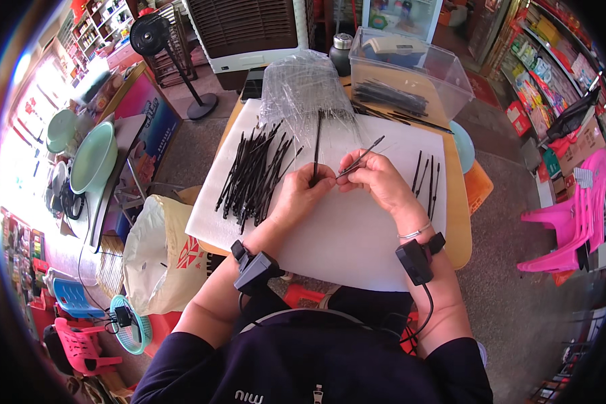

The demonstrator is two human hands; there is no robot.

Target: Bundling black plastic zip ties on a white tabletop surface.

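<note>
My left hand (299, 195) is closed around a thin black rod (318, 138) that stands away from me, toward a clear plastic bag (303, 87). In a pinch of its fingertips, my right hand (382, 180) has another slim black rod (372, 148), tilted up to the right. The fingertips of both hands meet or nearly meet over a white foam sheet (343, 252). To the left lies a dense pile of black rods (249, 175). Several single rods (431, 185) are laid side by side near the sheet's right edge. What the rods are, I cannot make out.
A clear plastic bin (451, 84) holding dark rods stands at the table's far right, beside a dark flask (341, 55). More rods lie before it. The wooden table (459, 229) is flanked by a large white bag (151, 262) and pink chairs (572, 215).
</note>
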